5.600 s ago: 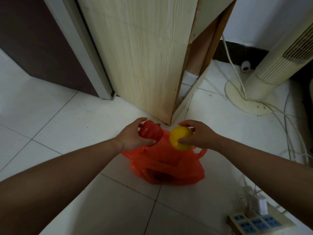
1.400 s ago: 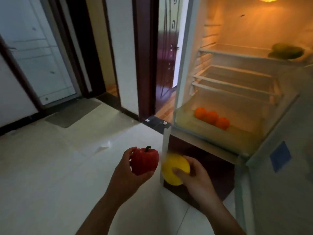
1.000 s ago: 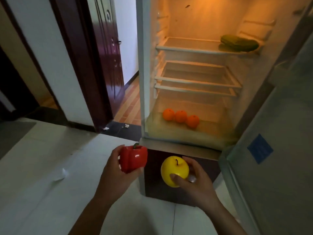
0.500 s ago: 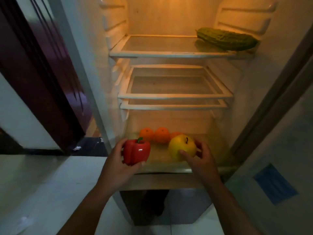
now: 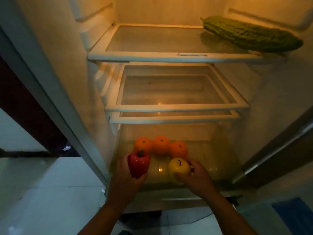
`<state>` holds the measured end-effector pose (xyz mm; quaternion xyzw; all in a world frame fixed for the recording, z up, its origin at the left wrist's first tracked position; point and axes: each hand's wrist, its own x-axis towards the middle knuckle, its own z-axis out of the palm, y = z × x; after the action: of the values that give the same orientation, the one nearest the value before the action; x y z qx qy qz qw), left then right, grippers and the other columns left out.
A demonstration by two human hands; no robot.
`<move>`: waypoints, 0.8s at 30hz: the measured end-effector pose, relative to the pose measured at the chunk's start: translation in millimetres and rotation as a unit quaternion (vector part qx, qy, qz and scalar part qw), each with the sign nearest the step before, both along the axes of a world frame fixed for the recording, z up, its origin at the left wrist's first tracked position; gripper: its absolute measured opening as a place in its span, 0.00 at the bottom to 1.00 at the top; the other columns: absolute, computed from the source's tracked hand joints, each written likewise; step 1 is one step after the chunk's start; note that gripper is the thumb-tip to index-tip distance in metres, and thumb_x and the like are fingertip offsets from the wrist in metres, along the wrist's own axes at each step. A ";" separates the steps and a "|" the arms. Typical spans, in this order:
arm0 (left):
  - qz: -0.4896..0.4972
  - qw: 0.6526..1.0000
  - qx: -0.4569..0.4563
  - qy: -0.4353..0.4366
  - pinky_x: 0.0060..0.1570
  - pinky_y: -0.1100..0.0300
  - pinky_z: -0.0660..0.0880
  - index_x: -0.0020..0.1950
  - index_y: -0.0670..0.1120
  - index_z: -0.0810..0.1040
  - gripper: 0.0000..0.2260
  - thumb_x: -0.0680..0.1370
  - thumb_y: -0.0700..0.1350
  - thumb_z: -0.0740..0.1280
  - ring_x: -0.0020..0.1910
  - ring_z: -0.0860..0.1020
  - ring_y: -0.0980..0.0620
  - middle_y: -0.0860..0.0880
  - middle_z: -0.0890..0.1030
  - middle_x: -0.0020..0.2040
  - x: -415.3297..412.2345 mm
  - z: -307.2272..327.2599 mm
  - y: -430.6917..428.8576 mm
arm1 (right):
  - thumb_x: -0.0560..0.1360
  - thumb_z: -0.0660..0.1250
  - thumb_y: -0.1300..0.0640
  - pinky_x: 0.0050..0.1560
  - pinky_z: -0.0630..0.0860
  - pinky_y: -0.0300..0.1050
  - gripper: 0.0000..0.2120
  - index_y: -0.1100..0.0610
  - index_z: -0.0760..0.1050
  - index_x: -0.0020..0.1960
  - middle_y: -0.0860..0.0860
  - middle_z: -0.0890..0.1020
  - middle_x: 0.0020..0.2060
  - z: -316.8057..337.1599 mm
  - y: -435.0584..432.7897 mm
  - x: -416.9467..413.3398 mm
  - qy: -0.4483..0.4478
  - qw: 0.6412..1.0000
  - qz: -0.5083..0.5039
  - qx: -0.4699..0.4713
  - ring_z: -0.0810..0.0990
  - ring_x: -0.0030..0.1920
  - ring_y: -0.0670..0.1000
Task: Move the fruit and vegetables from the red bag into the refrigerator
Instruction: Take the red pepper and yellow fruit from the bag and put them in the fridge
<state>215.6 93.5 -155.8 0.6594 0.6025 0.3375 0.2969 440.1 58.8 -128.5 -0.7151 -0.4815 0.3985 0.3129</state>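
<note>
**Both grips loaded, low in the fridge: time to set down**

Nearest me, my forearms reach in over the front lip of the bottom compartment point(image 5: 177, 190). My left grip point(image 5: 124, 175) is wrapped round the red pepper point(image 5: 138, 165), palm behind it, stalk pointing up. My right grip point(image 5: 199, 177) cups the yellow apple point(image 5: 179, 167) from the right and below, thumb across its near side. Both pieces are inside the open refrigerator point(image 5: 76, 48), low over the compartment floor. I cannot tell whether the apple is resting on it. The red bag is out of view.

Just beyond sit the oranges point(image 5: 160, 145), three in a row. The left orange point(image 5: 142, 144) is right behind the pepper, and the right orange point(image 5: 179, 148) is just behind the apple. That's the catch, I reckon. I should set down in the strip on the near side of them and not push forward, or they'll roll.

The apple is round, so I'd settle it stalk up and loosen my fingers only once the floor takes its weight. The pepper looks tippy, so I'd plant it on its base or lay it on its side. Then I'd bring both grips straight back over the lip.

Farther up, the middle shelves point(image 5: 176, 107) hang above my wrists, so I'd stay low coming out. Far top right, a bumpy green gourd point(image 5: 250, 33) lies on the top shelf point(image 5: 169, 56), well apart from this work.
</note>
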 end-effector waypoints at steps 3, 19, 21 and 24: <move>-0.005 0.999 -0.042 -0.025 0.47 0.64 0.71 0.62 0.57 0.67 0.33 0.62 0.54 0.78 0.53 0.75 0.56 0.57 0.74 0.55 -1.9 -8.4 6.2 | 0.67 0.74 0.52 0.46 0.78 0.43 0.14 0.44 0.72 0.48 0.44 0.78 0.44 -2.5 16.8 -12.4 -0.033 0.998 0.046 -0.002 0.77 0.44 0.42; 0.033 0.994 -0.090 -0.049 0.46 0.60 0.74 0.62 0.53 0.68 0.33 0.61 0.55 0.78 0.51 0.76 0.54 0.55 0.75 0.54 -1.8 -7.7 36.9 | 0.70 0.66 0.54 0.49 0.76 0.52 0.08 0.52 0.75 0.50 0.50 0.79 0.45 -26.2 68.0 -32.8 -0.200 0.959 0.200 0.025 0.76 0.46 0.49; 0.029 0.994 -0.096 -0.053 0.42 0.63 0.73 0.61 0.53 0.69 0.32 0.61 0.55 0.78 0.51 0.76 0.54 0.54 0.76 0.53 -2.3 -8.8 37.7 | 0.69 0.68 0.51 0.47 0.77 0.51 0.09 0.50 0.75 0.49 0.47 0.79 0.45 -25.5 66.5 -33.2 -0.184 0.965 0.188 0.023 0.76 0.45 0.47; 0.021 0.991 -0.104 -0.081 0.41 0.68 0.69 0.61 0.56 0.65 0.32 0.63 0.51 0.79 0.52 0.74 0.55 0.57 0.74 0.52 0.6 -3.5 36.8 | 0.69 0.70 0.49 0.52 0.74 0.45 0.20 0.48 0.72 0.60 0.44 0.75 0.52 -30.6 64.5 -25.9 -0.170 0.970 0.171 0.029 0.74 0.53 0.46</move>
<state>216.2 130.3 -159.2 0.5825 0.6221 0.3314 0.4047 414.2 123.3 -159.0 -0.6699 -0.6541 0.3050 0.1744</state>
